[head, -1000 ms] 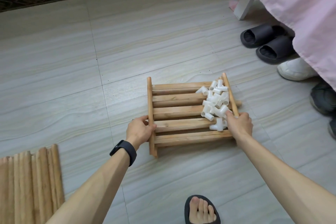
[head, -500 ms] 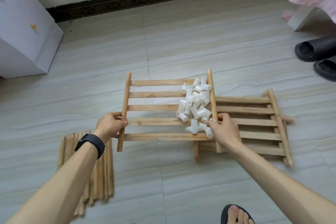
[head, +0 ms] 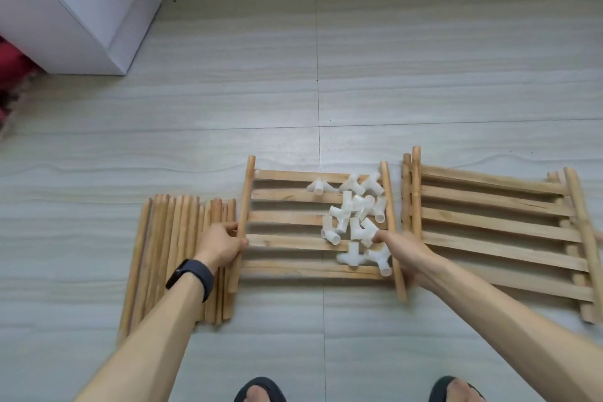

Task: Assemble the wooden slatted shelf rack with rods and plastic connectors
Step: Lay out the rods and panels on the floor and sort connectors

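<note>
Between the left hand and right hand, each gripping a side rail, lies a five-slat wooden panel carrying roughly a dozen white connectors; loose rods lie under the left hand, stacked panels beside the right.

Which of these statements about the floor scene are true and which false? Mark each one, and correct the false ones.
1. Both hands grip the side rails of the same slatted panel. True: left hand, right hand.
2. The white plastic connectors lie in a pile on the bare floor. False: they lie on the held panel's slats, toward its right rail.
3. A bundle of loose wooden rods lies to the left of that panel. True.
4. The person wears a dark band on the right wrist. False: the wristband is on the left wrist.
5. More stacked slatted panels lie to the right. True.
</note>
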Tool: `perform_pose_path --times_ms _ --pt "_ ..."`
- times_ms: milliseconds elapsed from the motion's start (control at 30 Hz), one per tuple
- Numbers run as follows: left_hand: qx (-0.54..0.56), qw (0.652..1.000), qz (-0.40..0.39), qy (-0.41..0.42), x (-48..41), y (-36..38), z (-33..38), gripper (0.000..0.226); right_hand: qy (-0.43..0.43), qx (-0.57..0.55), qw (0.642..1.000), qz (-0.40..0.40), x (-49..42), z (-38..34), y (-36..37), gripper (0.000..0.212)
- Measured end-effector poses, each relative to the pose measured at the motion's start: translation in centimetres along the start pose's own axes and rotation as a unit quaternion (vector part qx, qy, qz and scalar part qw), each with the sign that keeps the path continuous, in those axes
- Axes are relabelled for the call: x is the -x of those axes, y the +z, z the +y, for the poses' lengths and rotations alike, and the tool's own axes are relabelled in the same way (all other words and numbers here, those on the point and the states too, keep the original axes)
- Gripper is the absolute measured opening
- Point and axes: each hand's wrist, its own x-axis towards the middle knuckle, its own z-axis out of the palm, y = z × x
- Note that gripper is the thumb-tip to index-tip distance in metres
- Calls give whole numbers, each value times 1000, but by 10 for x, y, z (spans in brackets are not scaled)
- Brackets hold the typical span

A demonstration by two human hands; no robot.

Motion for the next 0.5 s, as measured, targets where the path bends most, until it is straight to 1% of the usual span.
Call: perform_pose_path --times_ms 100,233,300,333,400,433,500 --pt "-74 997 -6 21 0 24 9 37 -2 41 999 8 -2 11 -10 28" --pt "-130 990 27 43 5 40 15 32 -21 58 998 32 -5 19 -12 36" --pt "-196 979 36 38 12 41 20 28 -45 83 995 39 -3 23 -10 54" --pt "-234 971 40 29 15 41 23 28 -59 120 990 50 -3 26 -10 64" --pt "-269 961 65 31 20 43 32 34 -101 209 969 87 -4 30 -9 76" --pt "-268 959 82 53 21 46 39 41 -136 246 954 107 -5 30 -9 78" --pt "-254 953 99 130 22 57 56 55 -223 313 913 137 -7 23 -10 80"
